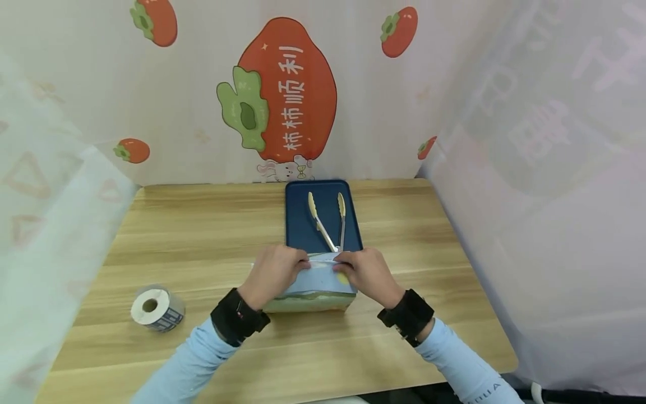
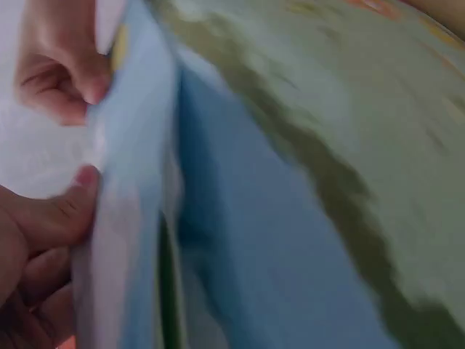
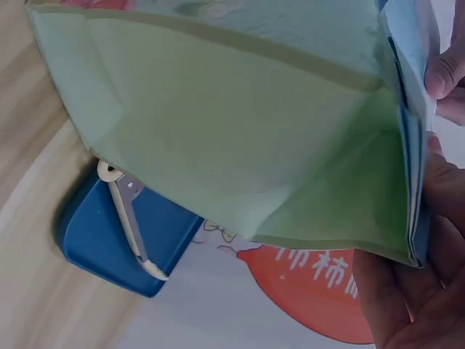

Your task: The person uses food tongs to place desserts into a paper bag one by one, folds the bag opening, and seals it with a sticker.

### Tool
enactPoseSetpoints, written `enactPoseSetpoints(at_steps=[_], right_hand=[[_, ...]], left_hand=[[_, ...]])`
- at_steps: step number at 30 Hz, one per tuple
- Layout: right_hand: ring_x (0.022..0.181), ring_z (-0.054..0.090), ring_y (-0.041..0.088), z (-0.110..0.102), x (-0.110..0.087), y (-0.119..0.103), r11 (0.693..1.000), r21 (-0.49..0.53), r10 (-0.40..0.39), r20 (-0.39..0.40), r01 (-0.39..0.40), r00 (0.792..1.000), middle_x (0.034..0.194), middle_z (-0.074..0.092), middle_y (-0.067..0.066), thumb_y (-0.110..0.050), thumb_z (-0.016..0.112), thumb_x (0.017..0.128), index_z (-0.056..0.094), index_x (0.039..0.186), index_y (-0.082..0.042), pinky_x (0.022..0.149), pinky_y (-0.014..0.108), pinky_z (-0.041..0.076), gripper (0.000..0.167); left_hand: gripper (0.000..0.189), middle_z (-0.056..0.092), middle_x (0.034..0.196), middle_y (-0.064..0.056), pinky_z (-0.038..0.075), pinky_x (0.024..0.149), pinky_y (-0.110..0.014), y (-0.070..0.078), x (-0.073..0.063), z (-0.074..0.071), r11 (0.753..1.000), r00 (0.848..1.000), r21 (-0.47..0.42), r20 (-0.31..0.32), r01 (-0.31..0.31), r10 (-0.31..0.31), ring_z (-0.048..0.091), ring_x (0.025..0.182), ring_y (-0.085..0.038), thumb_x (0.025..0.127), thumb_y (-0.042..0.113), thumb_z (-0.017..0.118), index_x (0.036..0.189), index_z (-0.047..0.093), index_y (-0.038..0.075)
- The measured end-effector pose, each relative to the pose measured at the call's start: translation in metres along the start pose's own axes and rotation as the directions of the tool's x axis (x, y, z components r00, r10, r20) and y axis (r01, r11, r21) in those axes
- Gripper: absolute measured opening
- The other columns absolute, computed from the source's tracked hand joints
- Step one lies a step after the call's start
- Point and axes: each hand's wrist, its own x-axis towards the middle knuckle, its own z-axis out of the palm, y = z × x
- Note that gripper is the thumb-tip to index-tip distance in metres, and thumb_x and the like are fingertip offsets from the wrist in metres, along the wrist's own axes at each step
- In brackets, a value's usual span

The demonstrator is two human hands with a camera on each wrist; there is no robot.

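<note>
A paper bag [image 1: 309, 303] with a green and light blue print stands on the table before me, its top edge folded over. My left hand [image 1: 276, 270] grips the folded edge on the left side, thumb on the near face. On the other side my right hand [image 1: 367, 274] pinches the same edge between thumb and fingers. The left wrist view shows both thumbs close together along the light blue fold [image 2: 134, 182]. In the right wrist view the bag's green side panel [image 3: 211, 123] creases inward near the folded top.
Behind the bag lies a dark blue tray [image 1: 298, 216] holding metal tongs [image 1: 327, 231] with cream tips. A roll of labels [image 1: 157, 308] stands on the wooden table [image 1: 212, 224] at the left. Printed curtains [image 1: 187, 101] hang at the back and sides.
</note>
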Motion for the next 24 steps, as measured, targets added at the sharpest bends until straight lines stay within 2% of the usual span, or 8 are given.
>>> enactPoseSetpoints(at_steps=[5,9,12,16,20,22,23,24], right_hand=[[0.057,0.061,0.006,0.003,-0.004,0.002,0.999,0.0,-0.042,-0.022,0.042,0.999,0.081,0.075,0.0,-0.015,0.08,0.087,0.08,0.092,-0.01,0.054,0.018,0.04,0.007],[0.059,0.064,0.007,0.005,-0.006,0.002,0.999,-0.006,-0.044,-0.043,0.044,0.998,0.08,0.075,0.0,-0.014,0.081,0.086,0.08,0.092,-0.009,0.054,0.019,0.042,0.008],[0.057,0.062,0.006,0.004,-0.008,0.002,0.999,-0.012,-0.037,-0.055,0.036,0.998,0.078,0.075,0.001,-0.013,0.082,0.084,0.08,0.092,-0.008,0.053,0.018,0.04,0.01],[0.055,0.059,0.007,0.002,-0.008,0.002,0.999,0.017,-0.03,-0.07,0.032,0.997,0.077,0.074,0.003,-0.012,0.082,0.085,0.08,0.093,-0.007,0.051,0.02,0.039,0.01],[0.079,0.072,0.017,0.0,-0.013,0.005,0.993,0.108,0.05,-0.081,-0.041,0.996,0.093,0.076,0.008,-0.01,0.079,0.087,0.079,0.1,-0.005,0.069,0.031,0.056,0.014],[0.096,0.073,0.023,0.0,-0.02,0.009,0.98,0.165,0.127,-0.083,-0.112,0.988,0.103,0.076,0.011,-0.01,0.079,0.087,0.079,0.104,-0.003,0.081,0.039,0.057,0.019],[0.093,0.073,0.024,-0.001,-0.024,0.011,0.971,0.19,0.165,-0.084,-0.146,0.983,0.108,0.075,0.012,-0.01,0.079,0.087,0.078,0.107,-0.003,0.082,0.04,0.057,0.021],[0.082,0.072,0.019,-0.001,-0.028,0.012,0.96,0.218,0.198,-0.09,-0.174,0.976,0.11,0.074,0.014,-0.01,0.078,0.087,0.078,0.109,-0.003,0.079,0.037,0.057,0.023]], left_hand=[[0.008,0.065,0.069,0.007,0.043,0.052,-0.024,-0.024,-0.027,-0.009,0.999,0.998,0.024,-0.055,0.034,-0.033,0.054,0.058,-0.006,0.083,0.016,0.083,0.08,0.076,0.015],[0.007,0.07,0.074,0.003,0.049,0.055,-0.027,-0.042,-0.044,-0.017,0.999,0.994,0.033,-0.106,0.023,-0.019,0.063,0.063,-0.01,0.081,0.011,0.085,0.081,0.077,0.012],[0.007,0.075,0.082,-0.001,0.055,0.061,-0.031,-0.049,-0.049,-0.02,1.0,0.992,0.009,-0.129,0.013,-0.012,0.071,0.071,-0.015,0.081,0.008,0.084,0.085,0.079,0.009],[0.009,0.076,0.083,-0.006,0.057,0.063,-0.035,-0.053,-0.051,-0.02,0.999,0.983,-0.019,-0.179,0.036,-0.038,0.073,0.073,-0.02,0.08,0.004,0.084,0.087,0.079,0.005],[0.009,0.076,0.081,-0.008,0.057,0.062,-0.037,-0.051,-0.053,-0.016,0.998,0.968,-0.03,-0.245,0.053,-0.058,0.073,0.071,-0.022,0.08,0.004,0.084,0.087,0.079,0.003],[0.009,0.075,0.08,-0.008,0.057,0.064,-0.038,-0.051,-0.056,-0.013,0.997,0.96,-0.046,-0.272,0.054,-0.065,0.073,0.071,-0.023,0.08,0.004,0.084,0.087,0.079,0.003],[0.009,0.075,0.08,-0.009,0.057,0.064,-0.038,-0.051,-0.057,-0.012,0.997,0.956,-0.055,-0.285,0.053,-0.067,0.073,0.072,-0.024,0.08,0.004,0.084,0.087,0.079,0.003],[0.009,0.075,0.08,-0.009,0.058,0.065,-0.039,-0.051,-0.059,-0.01,0.996,0.953,-0.067,-0.295,0.055,-0.072,0.073,0.072,-0.024,0.08,0.004,0.084,0.088,0.079,0.002]])
